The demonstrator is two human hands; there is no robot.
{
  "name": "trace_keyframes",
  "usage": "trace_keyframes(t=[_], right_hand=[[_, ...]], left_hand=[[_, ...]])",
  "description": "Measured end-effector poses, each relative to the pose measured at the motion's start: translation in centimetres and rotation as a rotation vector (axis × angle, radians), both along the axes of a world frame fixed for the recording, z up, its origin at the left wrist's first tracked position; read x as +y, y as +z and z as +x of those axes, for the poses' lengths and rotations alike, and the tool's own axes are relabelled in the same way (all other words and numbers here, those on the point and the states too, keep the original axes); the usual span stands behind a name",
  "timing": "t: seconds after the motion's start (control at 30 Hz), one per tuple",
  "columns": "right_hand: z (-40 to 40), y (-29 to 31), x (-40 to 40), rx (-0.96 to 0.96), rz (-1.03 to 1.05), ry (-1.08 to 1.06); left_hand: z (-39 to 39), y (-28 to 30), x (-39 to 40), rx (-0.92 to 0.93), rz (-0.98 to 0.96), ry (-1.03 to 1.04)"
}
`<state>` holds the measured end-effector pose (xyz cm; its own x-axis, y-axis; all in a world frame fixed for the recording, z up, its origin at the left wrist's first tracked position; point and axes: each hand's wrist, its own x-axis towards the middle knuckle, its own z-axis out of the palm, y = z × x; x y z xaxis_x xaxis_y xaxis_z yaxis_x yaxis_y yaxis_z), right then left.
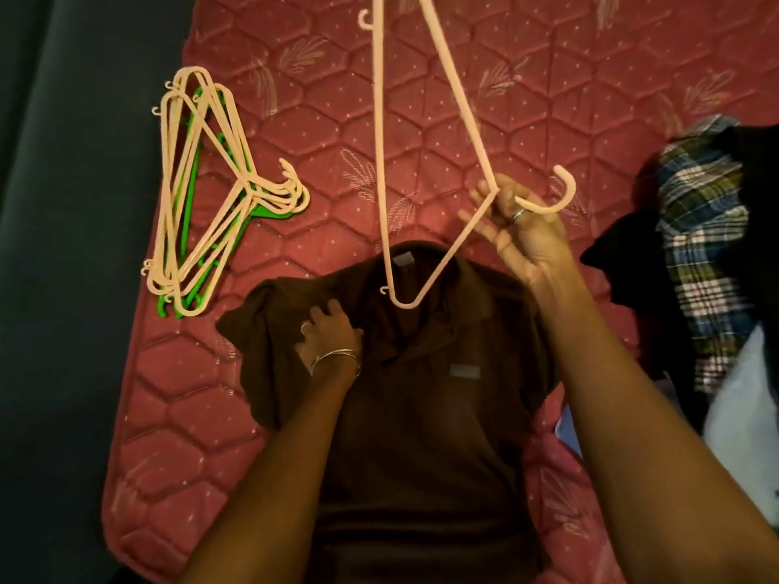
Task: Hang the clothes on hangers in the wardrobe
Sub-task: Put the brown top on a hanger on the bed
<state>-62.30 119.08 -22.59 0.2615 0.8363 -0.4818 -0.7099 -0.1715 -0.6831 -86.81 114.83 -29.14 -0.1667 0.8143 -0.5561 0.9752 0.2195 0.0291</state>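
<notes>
A dark brown polo shirt (425, 406) lies flat, front up, on the red quilted mattress (320, 132), collar pointing away from me. My right hand (516, 231) grips a pale pink plastic hanger (379, 132) at its neck, just below the hook; the hanger hangs tilted, one corner hovering over the shirt's collar. My left hand (326, 337) presses down on the shirt's left shoulder, fingers bent into the fabric. It wears bangles at the wrist.
A stack of several pink and green hangers (198, 196) lies on the mattress to the left. A heap of clothes, with a plaid shirt (704, 250) and dark garments, sits at the right. The mattress edge and dark floor (63, 288) are at left.
</notes>
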Motion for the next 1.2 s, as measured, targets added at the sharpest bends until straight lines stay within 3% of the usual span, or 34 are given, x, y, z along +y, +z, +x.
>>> trace_keyframes(t=[0.07, 0.13, 0.23, 0.37, 0.5, 0.63, 0.83, 0.9, 1.07, 1.2], right_hand=[[0.3, -1.4, 0.5, 0.01, 0.057, 0.071], [0.3, -2.5, 0.6, -0.002, 0.054, 0.128], [-0.4, -3.8, 1.2, 0.015, 0.104, 0.238], [-1.0, -3.6, 2.2, -0.039, 0.112, 0.367], [0.5, -2.7, 2.5, -0.111, 0.027, 0.56], [1.8, -1.5, 1.8, -0.249, -0.073, 0.75], [3.8, 0.0, -1.7, -0.467, -0.162, 0.744], [4.1, -0.4, -3.4, -0.527, -0.217, 0.766], [1.9, -0.2, -4.1, -0.72, -0.15, 0.893], [-0.4, -0.1, -2.4, -0.69, -0.156, 0.616]], left_hand=[[-0.6, -0.6, 0.6, -0.068, 0.161, 0.067], [-1.7, -0.5, 1.9, -0.29, 0.283, 0.295], [-2.9, 1.8, 4.2, -0.681, 0.284, 0.645], [-3.1, 5.8, 7.0, -0.992, 0.293, 0.838], [-2.6, 7.8, 8.7, -1.082, 0.284, 0.871], [-2.7, 6.7, 8.6, -1.046, 0.34, 0.871], [-3.8, 5.9, 8.6, -0.953, 0.268, 0.915], [-4.7, 5.8, 8.8, -0.922, 0.224, 0.785], [-2.2, 6.8, 8.4, -0.724, 0.314, 0.172], [-0.8, 6.9, 6.8, -0.743, 0.166, -0.077]])
